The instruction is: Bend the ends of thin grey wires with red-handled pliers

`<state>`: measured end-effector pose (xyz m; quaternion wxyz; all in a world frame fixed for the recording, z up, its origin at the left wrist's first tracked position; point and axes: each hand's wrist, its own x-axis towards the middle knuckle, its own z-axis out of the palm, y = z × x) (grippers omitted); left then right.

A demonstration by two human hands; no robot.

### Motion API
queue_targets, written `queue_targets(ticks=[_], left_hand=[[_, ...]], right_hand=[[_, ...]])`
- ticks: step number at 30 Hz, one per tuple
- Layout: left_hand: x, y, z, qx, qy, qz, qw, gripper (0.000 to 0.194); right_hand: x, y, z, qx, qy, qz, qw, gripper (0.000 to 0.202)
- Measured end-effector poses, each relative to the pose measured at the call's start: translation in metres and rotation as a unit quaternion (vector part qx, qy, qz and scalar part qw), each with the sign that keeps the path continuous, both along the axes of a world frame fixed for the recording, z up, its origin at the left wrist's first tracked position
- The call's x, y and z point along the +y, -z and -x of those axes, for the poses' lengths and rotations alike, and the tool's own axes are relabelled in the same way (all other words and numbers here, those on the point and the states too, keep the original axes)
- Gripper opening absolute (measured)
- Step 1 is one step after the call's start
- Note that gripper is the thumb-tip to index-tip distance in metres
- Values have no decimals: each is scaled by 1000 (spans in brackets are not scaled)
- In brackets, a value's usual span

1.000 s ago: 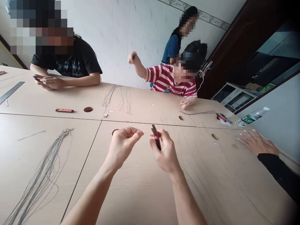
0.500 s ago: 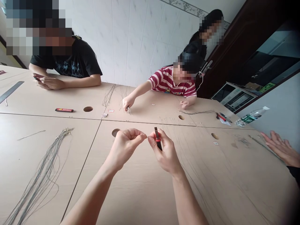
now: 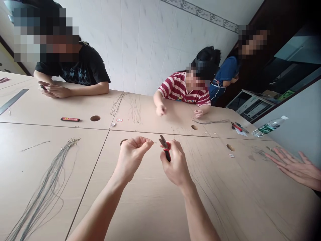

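Near the middle of the view, my left hand (image 3: 135,155) pinches a tiny metal piece (image 3: 154,143) between thumb and finger; its small end sticks out to the right. My right hand (image 3: 177,164) is wrapped round red-and-black pliers (image 3: 166,147), whose jaws point up and slightly left, parted a little. A small gap lies between the jaws and the tiny piece. Both hands are raised above the light wooden table (image 3: 147,207). Thin wires or cords run faintly over the table to the right of my right hand.
A bundle of grey cords (image 3: 50,180) lies at left. Across sit a person in black (image 3: 85,70) and a person in stripes (image 3: 184,87). Another person's hand (image 3: 298,167) is at right. A bottle (image 3: 269,127), red pliers (image 3: 235,126) and a cutter (image 3: 70,119) rest farther back.
My right hand's thumb has come away from the tiny piece, and the pliers have tilted left with jaws parted. The striped person's hand has drawn back; the standing person has moved right.
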<state>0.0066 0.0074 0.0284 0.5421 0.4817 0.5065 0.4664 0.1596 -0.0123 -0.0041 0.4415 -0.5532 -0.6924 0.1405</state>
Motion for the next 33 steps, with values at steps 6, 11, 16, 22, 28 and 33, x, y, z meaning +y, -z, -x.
queue_targets(ticks=[6,11,16,22,28,33], left_hand=[[-1,2,-2,-31,-47,-26,998,22],[-4,5,-6,-26,-66,-56,996,19],[-7,12,-13,-23,-60,-81,995,20],[-8,18,-19,-15,-89,-106,990,23],[-10,21,-23,-31,-89,-113,989,22],[-11,21,-24,-32,-93,-112,989,24]], right_hand=[[0,5,10,-46,20,-2,999,23],[-2,5,12,-64,34,7,997,24],[-1,5,12,-64,41,-2,997,23],[-1,5,12,-72,53,-16,996,22],[-1,4,12,-74,63,-22,995,19],[-1,4,13,-72,67,-27,995,17]])
